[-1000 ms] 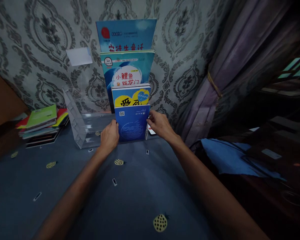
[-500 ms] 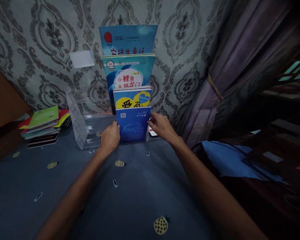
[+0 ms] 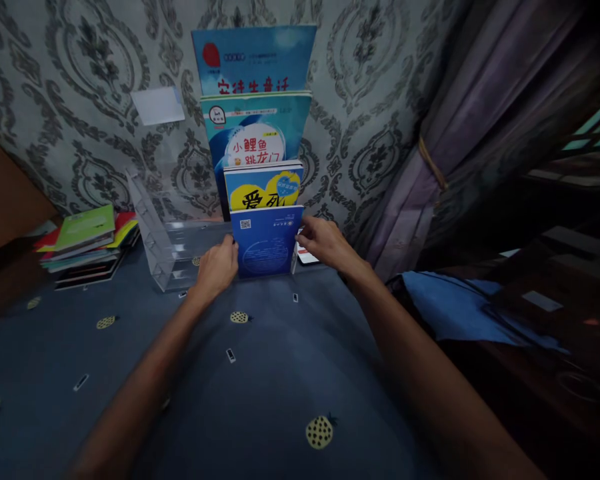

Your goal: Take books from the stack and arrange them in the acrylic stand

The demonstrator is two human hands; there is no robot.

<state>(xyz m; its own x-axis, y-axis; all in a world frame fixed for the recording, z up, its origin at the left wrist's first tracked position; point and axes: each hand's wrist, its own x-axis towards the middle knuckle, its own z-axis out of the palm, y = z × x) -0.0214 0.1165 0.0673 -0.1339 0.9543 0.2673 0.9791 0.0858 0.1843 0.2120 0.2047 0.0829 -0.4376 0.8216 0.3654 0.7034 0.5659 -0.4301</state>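
A dark blue book (image 3: 266,241) stands upright in the front tier of a clear acrylic rack (image 3: 153,227) against the patterned wall. My left hand (image 3: 217,268) grips its left edge with curled fingers. My right hand (image 3: 324,243) holds its right edge near the top. Behind it rise a yellow-and-blue book (image 3: 264,187), a teal book (image 3: 254,131) and a light blue book (image 3: 253,59), each a step higher.
A stack of coloured books (image 3: 85,241) lies at the far left on the blue pineapple-print cloth (image 3: 260,393). A small red-and-white card (image 3: 306,256) lies right of the rack. A purple curtain (image 3: 430,147) and blue fabric (image 3: 460,310) are at right.
Both hands stay on the blue book's edges. The view has shifted slightly, and the right hand sits a little lower along the edge.
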